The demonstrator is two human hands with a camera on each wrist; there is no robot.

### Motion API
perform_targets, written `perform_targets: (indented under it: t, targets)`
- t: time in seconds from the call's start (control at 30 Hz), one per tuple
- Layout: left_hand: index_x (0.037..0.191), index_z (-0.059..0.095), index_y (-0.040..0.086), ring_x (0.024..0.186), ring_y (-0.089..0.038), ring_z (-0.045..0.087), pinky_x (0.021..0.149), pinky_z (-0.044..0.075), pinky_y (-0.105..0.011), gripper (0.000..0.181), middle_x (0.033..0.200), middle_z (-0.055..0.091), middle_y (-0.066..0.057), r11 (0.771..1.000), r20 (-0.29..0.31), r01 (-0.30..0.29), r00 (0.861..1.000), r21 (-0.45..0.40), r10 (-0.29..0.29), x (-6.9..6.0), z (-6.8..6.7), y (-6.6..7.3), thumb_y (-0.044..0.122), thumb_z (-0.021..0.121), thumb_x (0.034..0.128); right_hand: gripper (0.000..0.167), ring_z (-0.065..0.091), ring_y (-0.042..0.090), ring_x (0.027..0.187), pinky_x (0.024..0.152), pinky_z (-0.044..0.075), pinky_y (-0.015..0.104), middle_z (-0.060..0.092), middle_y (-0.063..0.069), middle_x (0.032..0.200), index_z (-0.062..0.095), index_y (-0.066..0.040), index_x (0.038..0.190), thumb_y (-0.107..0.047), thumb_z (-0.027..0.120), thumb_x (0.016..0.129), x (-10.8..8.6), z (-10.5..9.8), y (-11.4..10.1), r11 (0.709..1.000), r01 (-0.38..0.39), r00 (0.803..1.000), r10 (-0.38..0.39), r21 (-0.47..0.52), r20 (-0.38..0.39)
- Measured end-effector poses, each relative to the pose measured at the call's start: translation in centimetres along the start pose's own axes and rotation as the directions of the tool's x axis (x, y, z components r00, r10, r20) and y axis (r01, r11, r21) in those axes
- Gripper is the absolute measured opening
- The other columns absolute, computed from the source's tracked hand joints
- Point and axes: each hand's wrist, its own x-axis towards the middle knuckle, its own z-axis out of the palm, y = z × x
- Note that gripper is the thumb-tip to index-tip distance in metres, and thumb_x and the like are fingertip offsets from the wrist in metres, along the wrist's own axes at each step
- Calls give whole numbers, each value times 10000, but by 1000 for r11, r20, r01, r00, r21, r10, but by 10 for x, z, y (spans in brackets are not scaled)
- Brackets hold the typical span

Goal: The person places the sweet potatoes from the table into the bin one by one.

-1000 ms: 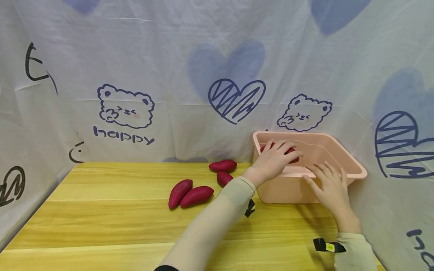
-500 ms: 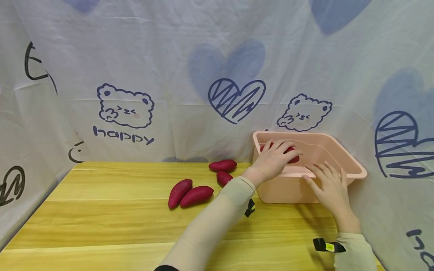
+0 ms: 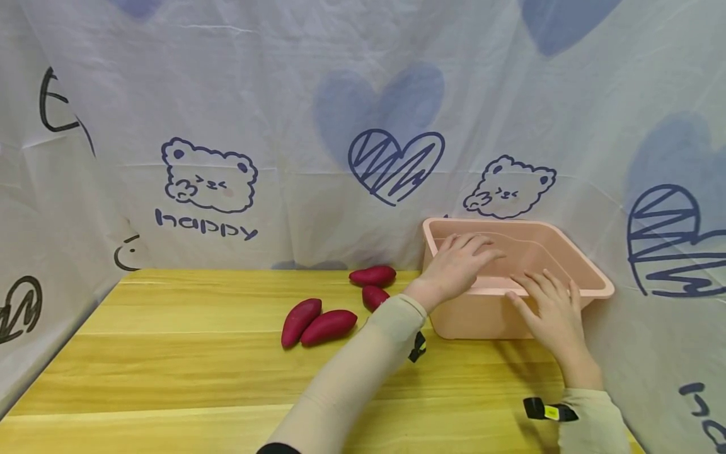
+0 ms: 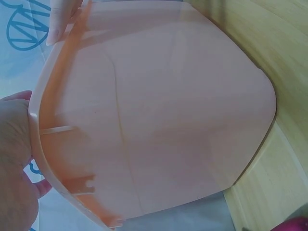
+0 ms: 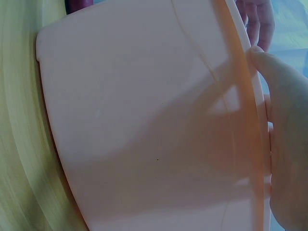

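Observation:
My left hand reaches over the near rim at the left end of a pink plastic bin, fingers spread and bent downward inside. No sweet potato shows beneath it, and the bin's floor is partly hidden. My right hand rests on the near rim further right, its fairly straight fingers reaching inside. In the right wrist view its thumb touches the rim's edge. Several purple-red sweet potatoes lie on the wooden table left of the bin: a pair in front, one at the back, another partly behind my left sleeve.
A white cloth printed with hearts and bears hangs behind the table and along both sides. The bin stands close against it at the back right. Black straps sit on my wrists.
The sweet potato seen under my left hand earlier has dropped out of sight inside the bin; the hand has let it go. Both hands stay in almost the same place.

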Motion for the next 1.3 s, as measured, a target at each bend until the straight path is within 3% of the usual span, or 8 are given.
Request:
perform_targets:
  t: [0.47,0.8,1.0,1.3]
  targets:
    - [1392,480,364,1384,-160,402,1086,381,-401,472,1487,441,81,998,-32,58,998,3,-57,-3,1,0,225,580,953,503,327,442,1360,1152,11,662,496,222,1402,556,-126,1334,-480,466,989,0,1,1,1000,0,1000,0,-10,4]
    - [1364,503,365,1342,-160,420,1071,359,-422,426,1448,478,78,988,-53,151,987,17,-150,-7,4,-2,364,583,945,482,354,440,1335,1151,32,653,534,200,1356,566,-147,1318,-483,473,986,1,1,3,1000,-6,1000,6,-20,-4]
    - [1350,524,350,1326,-168,434,1060,375,-423,436,1425,497,70,980,-101,197,976,12,-195,-17,2,-2,378,597,922,498,361,444,1317,1154,34,652,522,219,1357,565,-142,1324,-494,461,987,1,1,1,999,-13,1000,13,-29,2]
    - [1356,533,327,1322,-175,424,1071,374,-462,440,1421,499,55,976,-147,215,965,-35,-218,-31,6,-5,414,579,928,507,364,442,1314,1148,49,654,519,223,1352,566,-141,1325,-501,462,984,1,0,0,999,-17,1000,17,-29,10]
